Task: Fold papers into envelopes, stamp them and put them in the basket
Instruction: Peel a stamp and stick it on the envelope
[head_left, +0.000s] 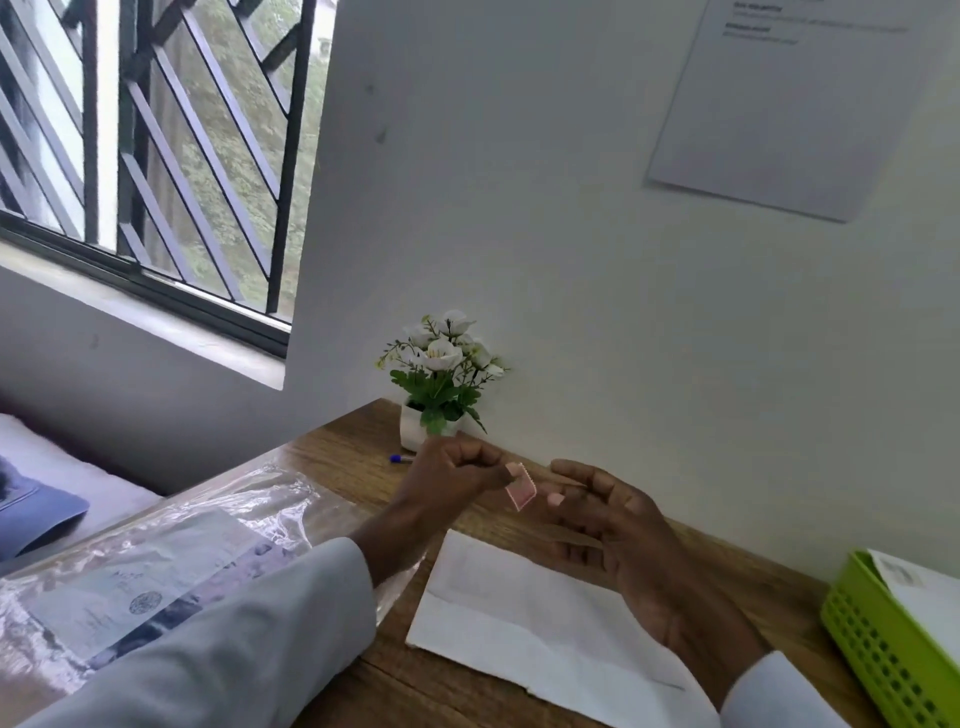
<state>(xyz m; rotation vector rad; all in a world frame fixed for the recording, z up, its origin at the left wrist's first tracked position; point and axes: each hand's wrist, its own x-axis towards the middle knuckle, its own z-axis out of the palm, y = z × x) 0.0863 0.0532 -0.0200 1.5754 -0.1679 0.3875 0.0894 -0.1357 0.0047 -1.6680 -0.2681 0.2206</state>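
Pink stamp (521, 492) pinched at its top edge by the left hand (451, 475), right hand (610, 512) loosely spread just beside it—stamping looks underway—so next the stamp must come down onto the folded white envelope (524, 618) lying below the pinch, green basket (878, 642) waiting far right.

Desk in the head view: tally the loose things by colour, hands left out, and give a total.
White: 2, the folded white paper envelope and the white square flower pot.
Pink: 1, the small pink perforated stamp pinched by the left hand.
Green: 1, the lime green plastic basket.
Clear: 1, the clear plastic sleeve of printed sheets.
Blue: 1, the blue-capped pen.
Total: 6
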